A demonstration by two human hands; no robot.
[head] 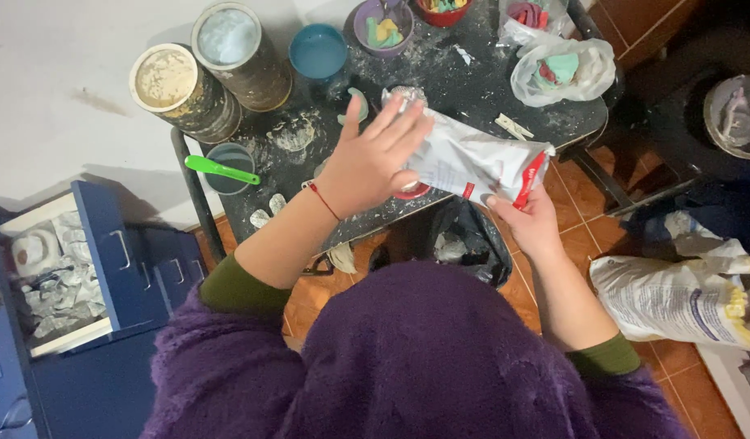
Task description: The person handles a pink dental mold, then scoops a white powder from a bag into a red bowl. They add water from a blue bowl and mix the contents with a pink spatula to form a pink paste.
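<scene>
Bag [472, 162] of white plastic, long axis sideways, mouth leftward; left hand [367, 158] flat on it, right hand [525, 215] gripping its base.

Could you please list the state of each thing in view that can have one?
White bag: tilted on its side, held by both hands.
Left hand: fingers spread, pressed flat on the bag.
Right hand: pinching the bag's red end.
Blue drawer: pulled open, full.
Two tall cans: upright, lidless.
Blue bowl: upright.
</scene>
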